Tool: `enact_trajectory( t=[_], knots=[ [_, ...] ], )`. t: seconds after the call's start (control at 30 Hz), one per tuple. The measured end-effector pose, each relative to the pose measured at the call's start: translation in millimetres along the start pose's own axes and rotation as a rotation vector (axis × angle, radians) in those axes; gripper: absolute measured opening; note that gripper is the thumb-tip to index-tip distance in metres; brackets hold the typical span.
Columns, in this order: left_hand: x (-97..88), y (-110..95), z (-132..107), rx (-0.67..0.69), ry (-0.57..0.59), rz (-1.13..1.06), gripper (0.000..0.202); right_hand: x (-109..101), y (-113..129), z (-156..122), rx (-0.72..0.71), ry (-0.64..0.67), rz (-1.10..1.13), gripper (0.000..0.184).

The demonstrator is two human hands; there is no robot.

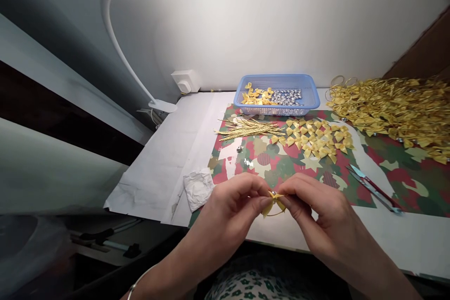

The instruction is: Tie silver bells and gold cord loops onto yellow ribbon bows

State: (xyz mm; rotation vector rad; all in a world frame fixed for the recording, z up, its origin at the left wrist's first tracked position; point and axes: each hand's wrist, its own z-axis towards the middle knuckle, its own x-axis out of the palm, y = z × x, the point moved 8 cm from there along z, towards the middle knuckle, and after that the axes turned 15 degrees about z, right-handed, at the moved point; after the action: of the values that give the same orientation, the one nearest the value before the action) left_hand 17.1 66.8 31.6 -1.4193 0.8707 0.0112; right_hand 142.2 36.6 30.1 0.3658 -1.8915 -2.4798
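Between my two hands is a small yellow ribbon bow [274,202], with a silver bell at its top and a thin gold cord looping below it. My left hand [235,206] pinches the bow's left side between thumb and forefinger. On the right side, my right hand [318,204] pinches the bow and a bit of the gold cord in the same way. Fingertips hide part of the cord. Farther back on the patterned mat lie many loose yellow bows [314,137] and a bundle of gold cords [251,128].
A blue basket [276,78] holds bows and silver bells. Scissors [374,188] lie at the right, below a big heap of yellow bows on cords [397,105]. A single bell [239,149], a folded tissue [198,189] and a desk lamp [121,47] are on the left.
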Motion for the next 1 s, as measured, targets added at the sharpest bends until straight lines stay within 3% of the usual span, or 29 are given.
enact_trajectory(
  t=[0.13,0.27,0.4,0.5,0.57,0.67,0.73,0.8,1.0],
  knots=[
    [0.2,5,5,-0.083,0.023,-0.235,0.012,-4,0,2,-0.026,-0.02,0.006,0.017],
    [-4.8,3,6,-0.068,-0.049,-0.191,0.011,-18,2,2,-0.025,-0.084,0.013,0.016],
    [-10.2,4,3,-0.032,-0.173,-0.082,0.012,-38,22,-3,-0.072,-0.306,0.16,0.035],
    [-10.9,5,2,-0.007,-0.224,-0.033,0.012,-41,42,-7,-0.12,-0.468,0.327,0.043],
    [-11.2,5,2,-0.011,-0.237,-0.023,0.012,-30,54,-6,-0.179,-0.43,0.428,0.035],
    [-12.1,10,3,-0.07,-0.225,-0.076,0.011,-10,67,-7,-0.322,-0.26,0.537,0.024],
    [-11.1,15,3,-0.133,-0.184,-0.168,0.009,-2,61,-12,-0.341,-0.205,0.495,0.023],
    [-9.1,21,2,-0.184,-0.135,-0.276,0.007,2,44,-15,-0.27,-0.205,0.345,0.024],
    [2.4,31,1,-0.242,-0.004,-0.512,0.01,2,15,-21,-0.256,-0.297,-0.086,0.031]
  ],
)
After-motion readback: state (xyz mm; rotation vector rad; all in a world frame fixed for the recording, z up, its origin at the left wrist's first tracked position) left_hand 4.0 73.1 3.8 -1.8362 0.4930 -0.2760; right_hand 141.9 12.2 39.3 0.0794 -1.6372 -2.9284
